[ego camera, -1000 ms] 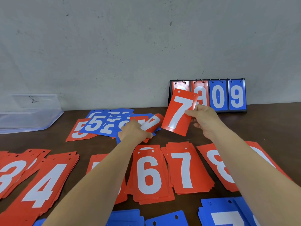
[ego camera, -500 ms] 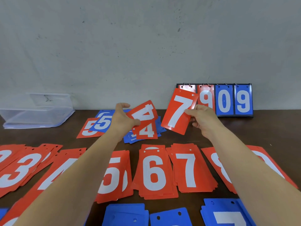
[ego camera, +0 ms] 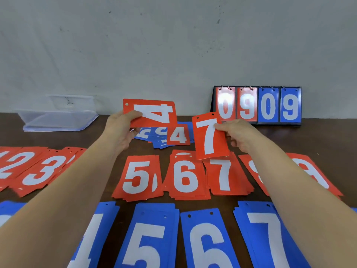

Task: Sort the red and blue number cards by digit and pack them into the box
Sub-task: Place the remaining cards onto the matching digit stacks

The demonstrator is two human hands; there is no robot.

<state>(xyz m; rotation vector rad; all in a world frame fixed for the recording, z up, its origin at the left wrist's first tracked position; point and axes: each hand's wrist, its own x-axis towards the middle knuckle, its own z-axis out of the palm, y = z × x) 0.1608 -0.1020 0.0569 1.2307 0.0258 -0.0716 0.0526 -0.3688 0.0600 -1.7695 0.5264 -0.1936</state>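
Observation:
My left hand (ego camera: 121, 130) pinches a red 4 card (ego camera: 154, 114), held sideways above the table. My right hand (ego camera: 239, 134) pinches a red 7 card (ego camera: 209, 136) upright, just above the red 7 pile (ego camera: 226, 176). Behind them lies an unsorted heap of blue cards (ego camera: 154, 135) with another red 4 card (ego camera: 178, 135) on it. Red piles run in a row: 2 and 3 (ego camera: 42, 169), 5 (ego camera: 138, 177), 6 (ego camera: 186, 178) and 8 (ego camera: 309, 171) under my right forearm. Blue piles of 5 (ego camera: 152, 240), 6 (ego camera: 208, 242) and 7 (ego camera: 266, 235) lie nearest me.
A clear plastic box (ego camera: 58, 117) sits at the back left by the wall. A black flip scoreboard (ego camera: 258, 105) showing 0 9 0 9 stands against the wall at the back right. The brown table (ego camera: 328, 138) shows bare wood at the far right.
My left hand has lifted the red 4 card off the heap and turned it sideways. My right hand has lowered the red 7 card toward the 7 pile. The camera tilted down.

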